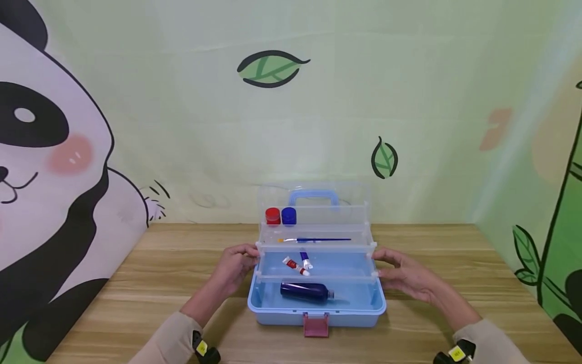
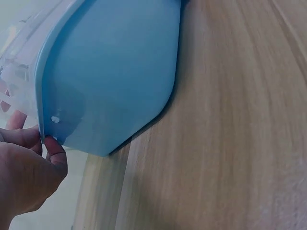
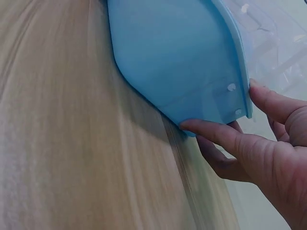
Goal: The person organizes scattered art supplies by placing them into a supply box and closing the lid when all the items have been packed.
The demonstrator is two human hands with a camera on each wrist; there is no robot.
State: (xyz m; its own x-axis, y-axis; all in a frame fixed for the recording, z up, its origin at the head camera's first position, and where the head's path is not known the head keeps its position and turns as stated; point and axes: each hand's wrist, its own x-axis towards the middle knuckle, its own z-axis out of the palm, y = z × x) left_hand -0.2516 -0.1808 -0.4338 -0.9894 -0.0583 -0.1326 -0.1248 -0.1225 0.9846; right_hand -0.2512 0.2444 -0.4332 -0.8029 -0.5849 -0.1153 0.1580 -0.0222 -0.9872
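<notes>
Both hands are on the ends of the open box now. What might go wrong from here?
1. The tiered trays are spread open; if they fold in unevenly, the brush may roll off or jam.
2. The left hand and right hand sit by the tray hinges, so fingers might get pinched.
3. The red jar and blue jar stand on the top tier and may tip.

one light-blue storage box (image 1: 273,316) with one blue carry handle (image 1: 313,194) and one pink latch (image 1: 316,325). two small paint jars, one red (image 1: 273,216) and one blue (image 1: 288,216). one paintbrush (image 1: 313,239). two small paint tubes, one red (image 1: 295,266) and one blue (image 1: 305,260). one dark blue bottle (image 1: 303,290). two hands, the left hand (image 1: 234,268) and the right hand (image 1: 406,278). one wooden surface (image 1: 454,253).
</notes>
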